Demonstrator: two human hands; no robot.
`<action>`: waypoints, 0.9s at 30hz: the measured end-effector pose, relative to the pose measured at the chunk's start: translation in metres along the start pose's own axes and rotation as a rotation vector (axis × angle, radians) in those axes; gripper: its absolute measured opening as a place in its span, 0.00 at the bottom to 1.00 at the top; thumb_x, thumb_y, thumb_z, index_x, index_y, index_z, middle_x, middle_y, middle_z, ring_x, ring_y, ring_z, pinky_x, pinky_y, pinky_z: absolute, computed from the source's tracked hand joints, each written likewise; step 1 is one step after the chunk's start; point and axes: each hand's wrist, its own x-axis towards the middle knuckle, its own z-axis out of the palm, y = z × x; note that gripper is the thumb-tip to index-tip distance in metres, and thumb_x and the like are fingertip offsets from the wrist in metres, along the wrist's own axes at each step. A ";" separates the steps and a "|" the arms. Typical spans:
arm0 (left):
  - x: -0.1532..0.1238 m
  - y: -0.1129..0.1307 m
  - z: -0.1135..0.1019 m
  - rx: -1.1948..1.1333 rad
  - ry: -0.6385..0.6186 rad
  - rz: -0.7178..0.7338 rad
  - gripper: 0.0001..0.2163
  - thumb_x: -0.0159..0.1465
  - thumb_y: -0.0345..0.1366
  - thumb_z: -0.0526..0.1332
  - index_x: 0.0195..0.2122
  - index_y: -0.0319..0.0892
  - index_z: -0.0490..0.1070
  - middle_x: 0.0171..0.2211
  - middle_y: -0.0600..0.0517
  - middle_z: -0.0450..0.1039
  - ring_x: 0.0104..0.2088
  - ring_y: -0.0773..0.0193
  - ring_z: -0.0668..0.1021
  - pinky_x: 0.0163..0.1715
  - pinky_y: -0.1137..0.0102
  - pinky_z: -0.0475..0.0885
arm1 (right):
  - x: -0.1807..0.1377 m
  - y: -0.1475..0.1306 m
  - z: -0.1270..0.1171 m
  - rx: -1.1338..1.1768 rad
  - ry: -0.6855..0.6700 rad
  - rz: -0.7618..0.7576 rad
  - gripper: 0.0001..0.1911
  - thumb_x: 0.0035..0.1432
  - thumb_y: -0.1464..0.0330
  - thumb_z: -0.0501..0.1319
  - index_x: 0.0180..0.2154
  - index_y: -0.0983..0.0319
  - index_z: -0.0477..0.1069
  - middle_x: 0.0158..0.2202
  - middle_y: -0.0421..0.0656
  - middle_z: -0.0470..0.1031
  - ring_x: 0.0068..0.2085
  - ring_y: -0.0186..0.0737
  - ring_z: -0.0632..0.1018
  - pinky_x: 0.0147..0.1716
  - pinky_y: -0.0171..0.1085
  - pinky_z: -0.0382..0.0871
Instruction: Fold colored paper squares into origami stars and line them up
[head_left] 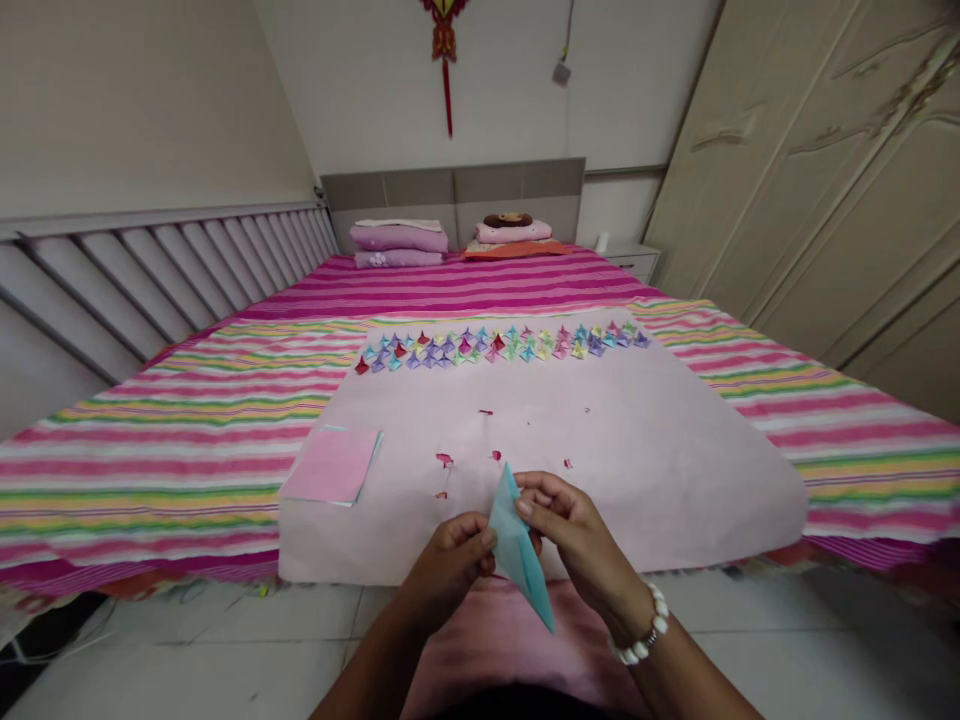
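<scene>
Both my hands meet low in the middle of the view, pinching a light blue folded paper [517, 548] that stands on edge between them. My left hand [450, 560] grips its left side with fingers curled. My right hand [574, 535], with a white bead bracelet at the wrist, holds the upper right part between thumb and fingers. The paper hangs just in front of the near edge of a large pale pink sheet [637, 450] spread on the bed.
A stack of pink square papers [332, 466] lies left on the sheet. Several small coloured folded pieces [499, 345] sit in rows at its far edge, with red scraps [445, 459] between. The striped bedspread [187, 420], pillows [397, 240] and wardrobe [825, 180] surround it.
</scene>
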 end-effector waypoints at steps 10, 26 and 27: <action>-0.002 0.002 0.002 0.016 -0.029 0.025 0.12 0.57 0.42 0.64 0.26 0.37 0.71 0.20 0.56 0.63 0.23 0.71 0.62 0.26 0.74 0.56 | 0.001 0.001 0.000 0.033 0.007 0.037 0.14 0.51 0.64 0.66 0.39 0.63 0.73 0.20 0.34 0.66 0.20 0.27 0.65 0.21 0.30 0.58; 0.002 -0.003 -0.003 0.085 0.111 -0.014 0.12 0.55 0.42 0.65 0.24 0.38 0.69 0.17 0.58 0.63 0.20 0.74 0.61 0.22 0.76 0.55 | 0.000 0.003 -0.004 -0.156 0.023 -0.029 0.15 0.49 0.69 0.64 0.41 0.61 0.71 0.27 0.36 0.69 0.23 0.30 0.68 0.24 0.31 0.62; 0.003 -0.004 -0.003 0.106 0.137 -0.010 0.12 0.55 0.42 0.65 0.24 0.38 0.69 0.17 0.58 0.63 0.20 0.74 0.61 0.22 0.76 0.55 | 0.000 0.003 -0.004 -0.175 0.007 -0.021 0.14 0.48 0.69 0.64 0.40 0.61 0.71 0.28 0.37 0.70 0.24 0.30 0.68 0.24 0.31 0.62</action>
